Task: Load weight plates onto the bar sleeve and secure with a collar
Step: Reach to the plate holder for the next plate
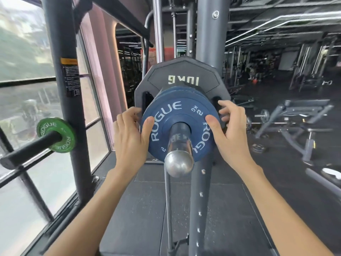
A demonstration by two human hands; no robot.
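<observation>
Okay, I'm looking straight down the end of the bar sleeve [180, 143], and the front blue plate [166, 122] is threaded on it, sitting partway along with the shiny end of the sleeve poking out toward me. My left grip [129, 133] has the plate's rim at nine o'clock, thumb on the face and fingers curled round behind. My right grip [230, 130] does the same at three o'clock, so both are clamped on that one plate. Behind it I can see at least one more blue plate [184, 91], and behind those the big black plate [182, 74], its rim showing from nine round through twelve to three o'clock. I can't tell whether the front plate is touching the one behind or sits just shy of it. By my reading we're in the loading step, seating this plate. The next move calls for an even push from both sides, straight along the sleeve, so it doesn't cock and bind, until it sits flush against the stack. Then comes the collar, and I see none anywhere in view, so it'll need finding first. Off at nine o'clock in the frame, a green plate [68, 143] hangs on a black peg [27, 150] on the rack post [62, 43], well apart from the bar.
</observation>
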